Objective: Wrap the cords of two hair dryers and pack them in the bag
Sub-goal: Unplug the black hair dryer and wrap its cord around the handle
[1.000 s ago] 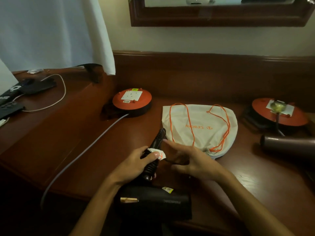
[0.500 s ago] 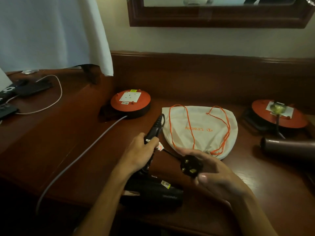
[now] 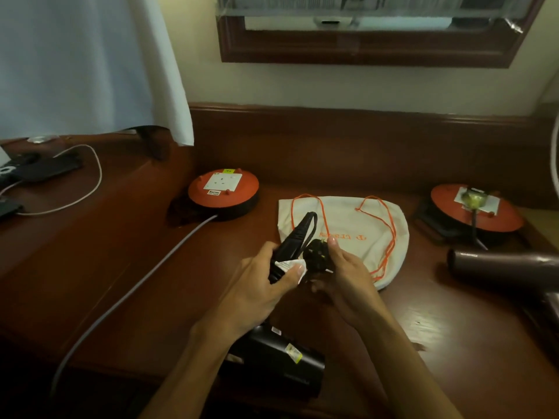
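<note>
Dim room — dark wooden desk [image 3: 90,267], cream wall [image 3: 332,86], white curtain [image 3: 75,62], wood-framed mirror [image 3: 363,52].

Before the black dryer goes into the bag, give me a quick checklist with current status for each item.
1. Black hair dryer cord bundled against its handle, held by left hand: ok.
2. Black plug in right hand, still loose, not tucked: not ok.
3. Cream drawstring bag with orange cords open: not ok, lies flat.
4. Brown hair dryer cord wrapped: not ok, runs to the right orange cord reel.
5. Bag big enough for both: cannot tell.
</note>
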{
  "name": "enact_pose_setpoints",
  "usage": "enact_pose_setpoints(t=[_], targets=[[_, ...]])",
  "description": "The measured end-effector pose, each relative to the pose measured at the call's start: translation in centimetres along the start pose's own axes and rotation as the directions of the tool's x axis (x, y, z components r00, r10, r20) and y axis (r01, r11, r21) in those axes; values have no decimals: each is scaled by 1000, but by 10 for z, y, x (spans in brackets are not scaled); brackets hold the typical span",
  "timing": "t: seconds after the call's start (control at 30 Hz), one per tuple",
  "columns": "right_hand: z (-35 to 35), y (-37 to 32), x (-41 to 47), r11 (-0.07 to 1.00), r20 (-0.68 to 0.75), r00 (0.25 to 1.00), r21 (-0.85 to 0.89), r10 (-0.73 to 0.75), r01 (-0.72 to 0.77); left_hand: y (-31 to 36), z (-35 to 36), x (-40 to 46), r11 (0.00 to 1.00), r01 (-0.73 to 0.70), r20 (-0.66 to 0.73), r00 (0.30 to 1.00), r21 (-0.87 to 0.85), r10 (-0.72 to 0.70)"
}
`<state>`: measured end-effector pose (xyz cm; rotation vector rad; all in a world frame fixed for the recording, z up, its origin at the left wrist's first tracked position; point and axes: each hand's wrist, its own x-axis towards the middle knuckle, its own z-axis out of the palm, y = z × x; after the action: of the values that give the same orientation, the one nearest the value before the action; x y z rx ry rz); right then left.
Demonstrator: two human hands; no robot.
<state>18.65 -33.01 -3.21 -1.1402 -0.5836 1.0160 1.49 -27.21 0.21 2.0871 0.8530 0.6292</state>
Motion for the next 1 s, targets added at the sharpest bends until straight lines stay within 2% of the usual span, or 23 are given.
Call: enact_pose_setpoints(t=[0.13, 0.3, 0.43, 0.57, 0.73, 0.83, 0.9, 1.0], targets=[[8, -11, 2, 963, -54, 998, -267, 22, -35, -4, 3, 2, 998, 33, 67, 997, 56, -37], [13, -22, 3, 923, -71, 997, -385, -24, -5, -2, -2, -1, 980, 74, 84, 992, 185, -90], [19, -29, 3, 919, -97, 995, -392, -12, -27, 2, -2, -3, 939, 94, 68, 990, 331, -123], [19, -38, 2, 942, -82, 997, -335, -2, -26, 14, -4, -4, 878, 60, 25, 996, 474, -82], [18, -53, -8, 986, -42, 999, -164, 0, -7, 36, 1, -3, 723, 50, -46, 999, 690, -25], [15, -58, -14, 989, 11, 1000, -148, -18, 20, 41, 0, 0, 663, 75, -80, 997, 745, -23], [12, -59, -17, 992, 33, 999, -122, -35, 39, 41, -4, 2, 667, 77, -88, 996, 741, -17], [10, -54, -19, 995, 38, 997, -73, -68, 70, 37, -9, 5, 751, 81, -61, 997, 656, -54]])
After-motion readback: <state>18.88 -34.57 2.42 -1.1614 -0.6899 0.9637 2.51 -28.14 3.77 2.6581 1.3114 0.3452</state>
